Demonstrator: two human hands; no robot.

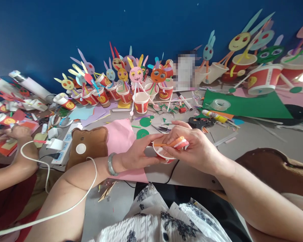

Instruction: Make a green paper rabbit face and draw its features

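Observation:
In the head view, my left hand (143, 153) is wrapped round the side of a red and white paper cup (164, 155), whose opening faces up toward me. Above the cup's mouth, my right hand (192, 143) is closed with its fingers pinching an orange strip (176, 142). The strip lies across the opening, and a pink-and-white piece shows beside its end. My right fingers hide part of the strip and the rim. Under my left forearm lies pink paper (120, 134), and two green paper discs (142, 133) are just beyond the cup.
Finished paper-cup figures (136, 75) crowd the back along the blue wall. Scissors (164, 129), a black glue gun (200, 123), a glue stick (214, 116) and a tape roll (220, 105) lie beyond my hands. A white cable (65, 211) crosses my left arm. Another person's arm (17, 164) is at left.

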